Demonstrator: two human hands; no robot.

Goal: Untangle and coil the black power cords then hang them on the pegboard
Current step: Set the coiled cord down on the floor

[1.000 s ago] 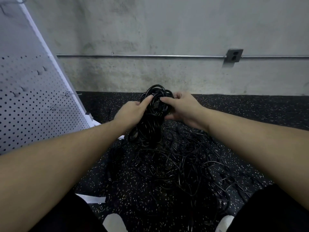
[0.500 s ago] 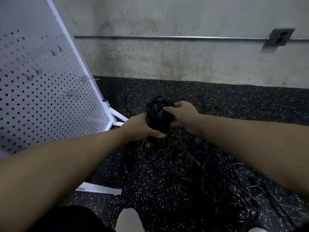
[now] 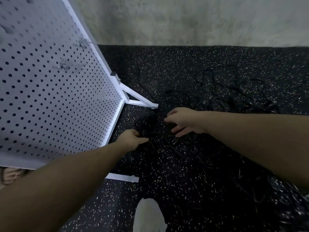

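Black cord bundle point(image 3: 147, 124) gripped by left hand point(image 3: 132, 138) | right hand point(image 3: 182, 122) beside, fingers spread, apparently empty | risk: trailing strands past right hand snag, coil loosens.

Black cords point(image 3: 147, 124), white pegboard point(image 3: 50, 91), speckled floor point(image 3: 184, 173)

left hand point(image 3: 132, 138): gripped the bottom of a coiled black cord bundle point(image 3: 146, 124), down low by the floor
right hand point(image 3: 183, 122): fingers spread loose, reaching at the bundle's right side
pegboard point(image 3: 50, 91): white, tilted on the left, metal hooks point(image 3: 62, 65) sticking out
floor point(image 3: 184, 173): black speckled rubber, loose cords point(image 3: 234, 91) sprawled on the right
shoe point(image 3: 148, 215): pale, bottom edge
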